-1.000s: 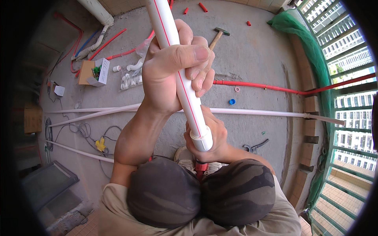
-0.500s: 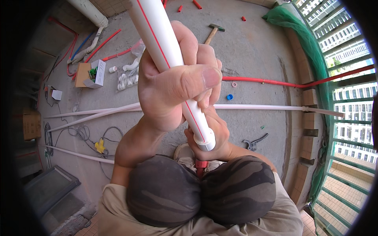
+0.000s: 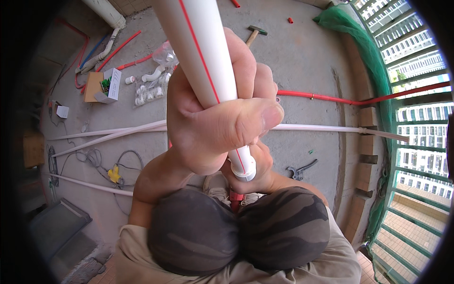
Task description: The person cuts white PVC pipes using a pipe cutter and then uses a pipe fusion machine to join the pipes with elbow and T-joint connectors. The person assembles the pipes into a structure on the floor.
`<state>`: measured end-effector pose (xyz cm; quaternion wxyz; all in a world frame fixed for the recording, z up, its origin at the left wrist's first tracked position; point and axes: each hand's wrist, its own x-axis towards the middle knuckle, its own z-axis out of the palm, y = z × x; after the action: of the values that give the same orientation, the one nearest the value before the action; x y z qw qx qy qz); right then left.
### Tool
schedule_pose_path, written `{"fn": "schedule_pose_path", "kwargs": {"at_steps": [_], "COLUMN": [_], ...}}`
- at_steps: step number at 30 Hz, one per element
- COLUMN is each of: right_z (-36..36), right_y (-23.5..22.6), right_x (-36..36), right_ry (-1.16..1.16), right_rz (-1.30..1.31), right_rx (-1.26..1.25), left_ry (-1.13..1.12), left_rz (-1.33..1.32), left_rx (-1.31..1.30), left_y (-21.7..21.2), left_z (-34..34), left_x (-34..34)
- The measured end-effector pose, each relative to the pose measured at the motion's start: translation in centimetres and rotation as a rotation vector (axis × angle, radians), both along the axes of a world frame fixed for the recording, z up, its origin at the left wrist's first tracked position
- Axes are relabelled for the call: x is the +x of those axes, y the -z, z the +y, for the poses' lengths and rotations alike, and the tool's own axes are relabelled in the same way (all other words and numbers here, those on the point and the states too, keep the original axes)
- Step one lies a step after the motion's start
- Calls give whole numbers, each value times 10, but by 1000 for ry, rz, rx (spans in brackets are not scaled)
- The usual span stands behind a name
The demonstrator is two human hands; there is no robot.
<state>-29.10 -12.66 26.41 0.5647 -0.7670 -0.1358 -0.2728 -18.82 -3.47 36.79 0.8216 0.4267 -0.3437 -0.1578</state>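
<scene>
A white plastic pipe [image 3: 196,47] with a thin red stripe runs from the top of the view down toward my knees. My left hand [image 3: 208,125] is closed round it, thumb laid across the front. At the pipe's low end sits a white fitting [image 3: 245,171], its open mouth facing me. My right hand [image 3: 263,163] is wrapped round that end from behind; my left hand and the pipe hide part of it. Between my shoes, below the fitting, stands a red object [image 3: 236,199], mostly hidden by my knees.
Long white pipes [image 3: 321,128] cross the concrete floor, with a red pipe [image 3: 326,98] beyond. A hammer [image 3: 255,34], pliers-like cutter [image 3: 302,169], bagged white fittings [image 3: 149,92], open carton [image 3: 104,85] and cable with yellow plug [image 3: 114,174] lie about. Green netting [image 3: 364,45] hangs by the right railing.
My left hand and the upper part of the pipe have come closer to the view, and the hand sits slightly farther right. Both hands keep their hold.
</scene>
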Motion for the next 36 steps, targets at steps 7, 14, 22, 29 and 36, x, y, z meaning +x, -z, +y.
{"fn": "schedule_pose_path", "kwargs": {"at_steps": [7,14,22,29,36], "right_z": [-5,7,-3,-13,-15], "right_y": [-14,6,22,24,27], "right_x": [2,11,17,12,11], "right_ry": [-50,175,25,-339,-330], "right_rz": [55,88,243,211,325], "right_rx": [-17,-30,179,338,295], "left_ry": [-8,-12,47,31,49], "left_rz": [-19,-123,11,66,29], "left_rx": [-26,28,-117,-82,-56], "left_y": [3,8,25,32,40], "left_z": [-8,3,-7,0,5], "left_x": [-10,2,33,40,38]}}
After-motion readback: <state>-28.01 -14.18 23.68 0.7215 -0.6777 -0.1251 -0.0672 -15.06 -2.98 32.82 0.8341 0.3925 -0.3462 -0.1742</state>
